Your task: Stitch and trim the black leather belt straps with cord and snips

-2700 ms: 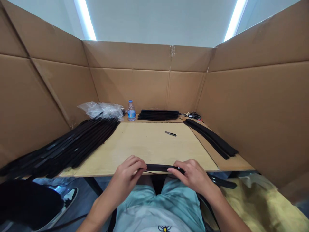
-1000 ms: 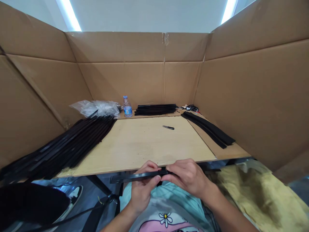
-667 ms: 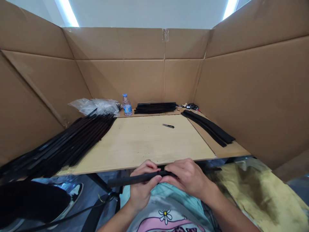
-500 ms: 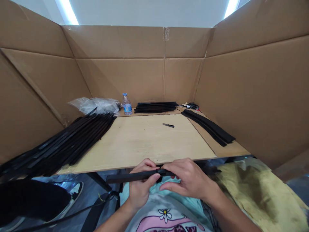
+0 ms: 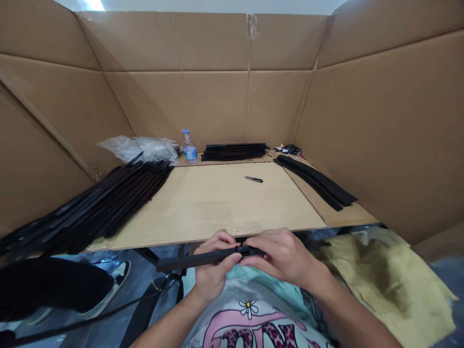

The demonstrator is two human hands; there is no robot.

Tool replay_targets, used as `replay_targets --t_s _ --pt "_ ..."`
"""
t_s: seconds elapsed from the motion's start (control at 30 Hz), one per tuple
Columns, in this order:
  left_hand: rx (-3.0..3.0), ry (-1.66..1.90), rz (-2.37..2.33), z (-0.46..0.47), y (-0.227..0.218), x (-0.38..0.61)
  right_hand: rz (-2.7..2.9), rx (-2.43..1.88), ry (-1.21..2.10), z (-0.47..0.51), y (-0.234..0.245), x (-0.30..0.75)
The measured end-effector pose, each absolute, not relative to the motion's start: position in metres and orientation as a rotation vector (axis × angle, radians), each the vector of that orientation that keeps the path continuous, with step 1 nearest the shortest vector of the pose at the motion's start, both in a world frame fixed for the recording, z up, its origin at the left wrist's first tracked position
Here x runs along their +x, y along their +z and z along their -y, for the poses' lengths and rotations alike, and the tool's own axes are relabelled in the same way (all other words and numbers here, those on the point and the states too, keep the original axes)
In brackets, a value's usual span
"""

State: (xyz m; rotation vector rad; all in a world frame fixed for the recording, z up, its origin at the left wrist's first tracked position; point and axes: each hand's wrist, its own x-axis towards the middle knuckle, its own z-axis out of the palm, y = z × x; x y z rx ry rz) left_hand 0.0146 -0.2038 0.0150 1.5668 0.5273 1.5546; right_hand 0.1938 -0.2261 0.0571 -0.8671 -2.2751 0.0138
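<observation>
Just below the table's near edge, both of my hands hold one long black strip (image 5: 188, 261). My left hand (image 5: 213, 270) is wrapped round it from beneath, thumb on top. My right hand (image 5: 281, 256) pinches the same strip at its middle, fingertips pressed together against my left thumb. The strip's free end sticks out to the left of my left hand; its right part is hidden behind my right hand.
A wooden table (image 5: 217, 203) stands inside tall cardboard walls (image 5: 380, 121). On it lie a big pile of black strips (image 5: 97, 205) at left, a smaller stack (image 5: 235, 151) at the back, more strips (image 5: 315, 181) at right, a water bottle (image 5: 189, 146), a plastic bag (image 5: 139, 149) and a small cutter (image 5: 253, 179).
My hands have come closer together and off the table edge, with the strip now sticking out to the left. The camera has tipped downward; things on the table have not moved.
</observation>
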Motion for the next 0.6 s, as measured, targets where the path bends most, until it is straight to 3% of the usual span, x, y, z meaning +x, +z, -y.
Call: replay_targets --t_s 0.6 --pt "1.564 1.566 -0.521 0.2033 0.0154 0.0157 2.292 -0.912 -0.078 0.2262 0.0562 0.1959"
